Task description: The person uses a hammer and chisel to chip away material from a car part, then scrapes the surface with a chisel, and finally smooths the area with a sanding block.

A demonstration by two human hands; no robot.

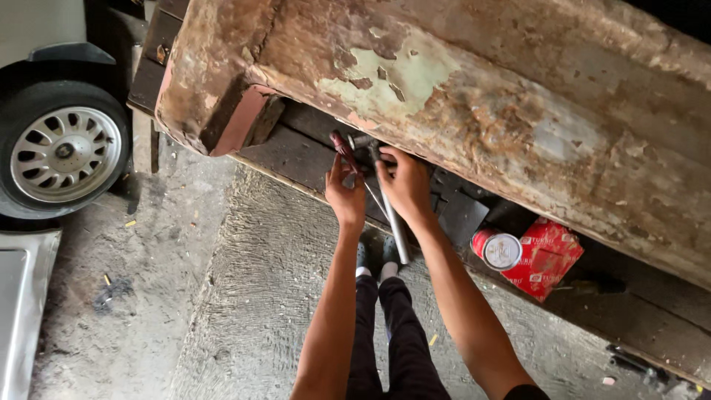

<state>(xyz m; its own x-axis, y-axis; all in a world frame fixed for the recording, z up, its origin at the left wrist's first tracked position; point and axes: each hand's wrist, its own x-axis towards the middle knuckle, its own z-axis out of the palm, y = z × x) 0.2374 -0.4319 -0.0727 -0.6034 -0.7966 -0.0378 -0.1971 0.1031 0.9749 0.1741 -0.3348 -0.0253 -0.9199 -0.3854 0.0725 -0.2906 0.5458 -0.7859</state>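
My left hand (343,191) grips a thin tool with a dark red handle (343,145), its tip pointing up under the rusty metal body panel (474,96). My right hand (404,185) is closed around a long silver metal bar (396,230) that slants down toward my feet. Both hands are close together just below the panel's lower edge, over a dark wooden platform (296,152). What the tool tips touch is hidden in shadow under the panel.
A red tin can with a white lid (498,250) lies beside a red carton (545,258) on the platform to the right. A car wheel with a silver rim (63,152) stands at far left. Rough concrete floor (244,296) lies below.
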